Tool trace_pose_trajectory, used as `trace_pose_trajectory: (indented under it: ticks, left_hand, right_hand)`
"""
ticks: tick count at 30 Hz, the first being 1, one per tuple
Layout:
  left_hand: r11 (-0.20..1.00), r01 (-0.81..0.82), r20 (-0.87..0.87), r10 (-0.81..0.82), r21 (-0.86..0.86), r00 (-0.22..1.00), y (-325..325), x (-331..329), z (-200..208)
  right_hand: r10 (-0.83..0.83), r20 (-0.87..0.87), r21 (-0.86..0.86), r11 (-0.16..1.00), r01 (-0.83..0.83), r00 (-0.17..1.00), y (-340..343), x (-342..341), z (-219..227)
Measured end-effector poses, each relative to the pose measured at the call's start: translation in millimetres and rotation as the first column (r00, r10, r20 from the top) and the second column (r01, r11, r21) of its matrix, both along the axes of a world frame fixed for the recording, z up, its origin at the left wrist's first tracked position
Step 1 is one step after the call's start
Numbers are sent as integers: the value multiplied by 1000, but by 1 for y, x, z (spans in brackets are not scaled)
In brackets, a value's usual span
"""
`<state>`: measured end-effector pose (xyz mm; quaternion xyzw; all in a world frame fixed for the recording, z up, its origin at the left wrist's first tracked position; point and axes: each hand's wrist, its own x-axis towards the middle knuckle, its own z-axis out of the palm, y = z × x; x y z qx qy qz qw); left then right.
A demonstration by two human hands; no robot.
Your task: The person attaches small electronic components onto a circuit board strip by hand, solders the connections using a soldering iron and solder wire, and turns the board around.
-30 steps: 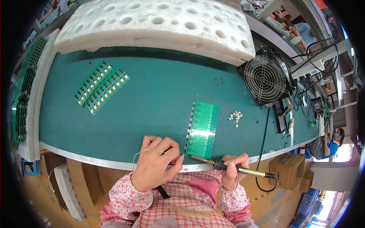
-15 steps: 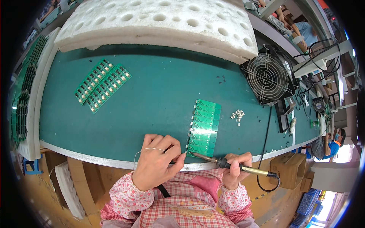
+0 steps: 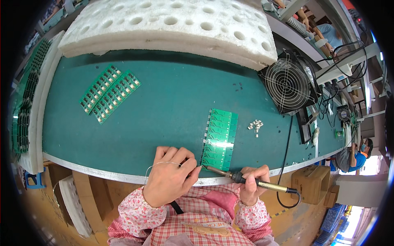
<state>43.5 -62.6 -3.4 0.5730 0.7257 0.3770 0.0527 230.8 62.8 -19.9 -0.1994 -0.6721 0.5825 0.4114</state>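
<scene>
In my right hand (image 3: pixel 253 185) is a soldering iron (image 3: pixel 271 186), gripped by its black and gold handle. Its tip meets the near left corner of a green circuit board panel (image 3: pixel 219 141), which lies flat with a row of pins along its left edge. My left hand (image 3: pixel 172 174) pinches a thin solder wire (image 3: pixel 158 163) that loops over the knuckles; its fingertips are close to the iron's tip at the same corner. Small white connectors (image 3: pixel 255 125) sit in a loose pile right of the panel.
Two populated circuit boards (image 3: pixel 110 93) lie at the far left. A perforated white foam block (image 3: pixel 168 30) spans the back. The caged fan (image 3: pixel 287 84) stands at the back right, and the iron's black cord (image 3: pixel 287 143) crosses the table. Stacked boards (image 3: pixel 25 98) line the left side.
The view has shifted very slightly. My right hand and the iron have moved a touch, with the tip still at the panel's near left corner. My left hand keeps its pinch.
</scene>
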Motion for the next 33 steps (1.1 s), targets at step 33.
trace_pose_trajectory:
  ticks: [33]
  left_hand:
    - [995,-62,-283,82,79,955,50,69,17]
  right_hand:
    - [-834,-218,87,501,861,508,163,124,40]
